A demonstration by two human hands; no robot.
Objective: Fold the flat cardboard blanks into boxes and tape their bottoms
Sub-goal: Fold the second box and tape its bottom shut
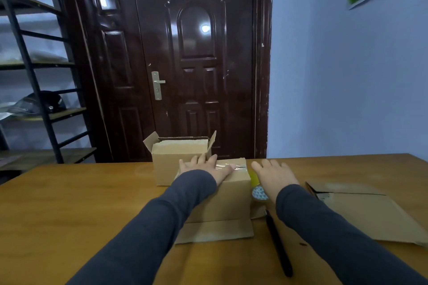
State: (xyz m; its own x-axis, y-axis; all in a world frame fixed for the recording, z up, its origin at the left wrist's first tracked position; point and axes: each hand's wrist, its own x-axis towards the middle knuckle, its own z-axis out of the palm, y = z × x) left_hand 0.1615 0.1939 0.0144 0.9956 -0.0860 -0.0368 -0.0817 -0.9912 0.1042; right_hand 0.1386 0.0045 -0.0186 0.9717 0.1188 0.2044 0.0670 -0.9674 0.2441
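Observation:
A folded cardboard box stands upside down on the wooden table, with clear tape across its upturned bottom. My left hand lies flat on that taped face, fingers spread. My right hand hovers just right of the box with its fingers apart, above a roll of tape that shows partly beneath my wrist. The box's lower flaps splay out on the table towards me.
An open box filled with flat blanks stands behind. More flat cardboard lies at the right. A black pen-like tool lies by my right forearm. A dark door and a metal shelf rack are beyond the table.

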